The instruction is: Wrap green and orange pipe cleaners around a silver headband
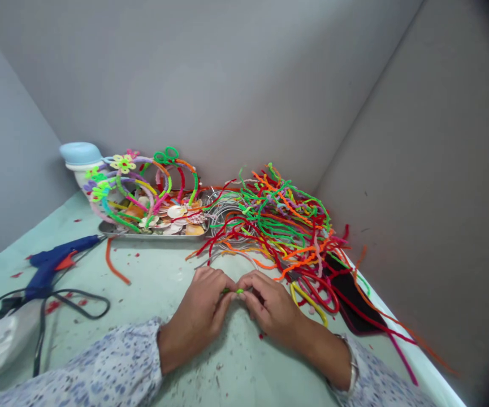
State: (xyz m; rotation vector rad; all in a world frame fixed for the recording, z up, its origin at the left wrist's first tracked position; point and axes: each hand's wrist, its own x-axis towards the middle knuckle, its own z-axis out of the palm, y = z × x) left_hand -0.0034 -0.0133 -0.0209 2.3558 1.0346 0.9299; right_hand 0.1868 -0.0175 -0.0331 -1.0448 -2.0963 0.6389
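Observation:
My left hand point(199, 314) and my right hand point(272, 305) meet fingertip to fingertip low on the pale green table point(155, 282). Both are closed in a pinch on a small green pipe cleaner piece point(236, 291) held between them. A thin metal headband point(231, 255) curves on the table just beyond my fingers. A big tangled pile of coloured pipe cleaners point(286, 226) lies behind and to the right of my right hand.
A metal tray point(151, 233) holds pipe-cleaner-wrapped headbands and shells at the back left, with a blue-capped white bottle point(81, 161) behind it. A blue glue gun point(53, 263) with black cord lies left. A dark phone point(350, 299) lies right. Grey walls enclose the corner.

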